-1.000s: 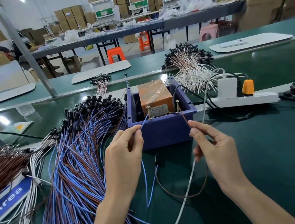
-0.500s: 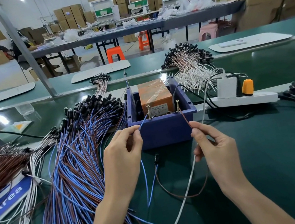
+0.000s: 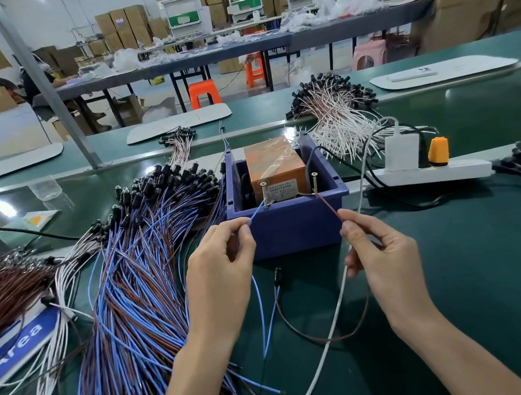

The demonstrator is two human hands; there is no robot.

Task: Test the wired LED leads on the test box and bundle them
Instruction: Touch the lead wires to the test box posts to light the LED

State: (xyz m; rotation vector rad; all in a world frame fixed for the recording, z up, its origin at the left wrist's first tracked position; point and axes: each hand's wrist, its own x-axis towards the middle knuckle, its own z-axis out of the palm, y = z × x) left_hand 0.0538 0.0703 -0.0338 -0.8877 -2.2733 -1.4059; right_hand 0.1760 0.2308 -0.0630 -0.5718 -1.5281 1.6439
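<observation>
Blue wire is pinched in your left hand, brown wire in your right hand, both tips at the test box screws.

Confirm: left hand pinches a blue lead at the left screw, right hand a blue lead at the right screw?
Not quite: the head view shows the right hand pinches a brown lead, not blue, at the right screw. The left hand with blue lead at the left screw is correct.
</observation>
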